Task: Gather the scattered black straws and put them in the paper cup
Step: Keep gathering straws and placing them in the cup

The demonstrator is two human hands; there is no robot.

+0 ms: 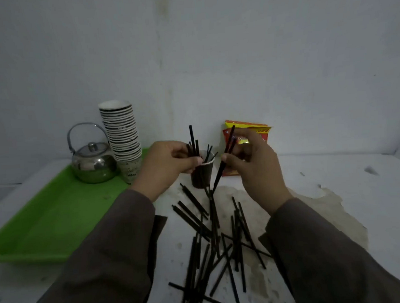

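The paper cup (202,172) is standing upright at the far middle of the table (337,189), already holding several black straws that are leaning out past its rim. The left hand (169,160) is closing around the cup's rim and a few upright straws (192,142), probably steadying the cup and bunching them so new ones can slide in. Just right of the cup, the right hand (253,162) is pinching a couple of straws (226,156) between thumb and fingers, tilting them with their lower ends near the tabletop, seemingly ready to lift and feed them in. Most of the scattered straws (214,244) are lying crisscrossed on the near side, so much gathering remains. Behind the right hand a red and yellow packet (246,127) is leaning at the wall. To the left, a green tray (46,226) is carrying a steel kettle (93,162) and a stack of cups (123,137), well apart from the work.
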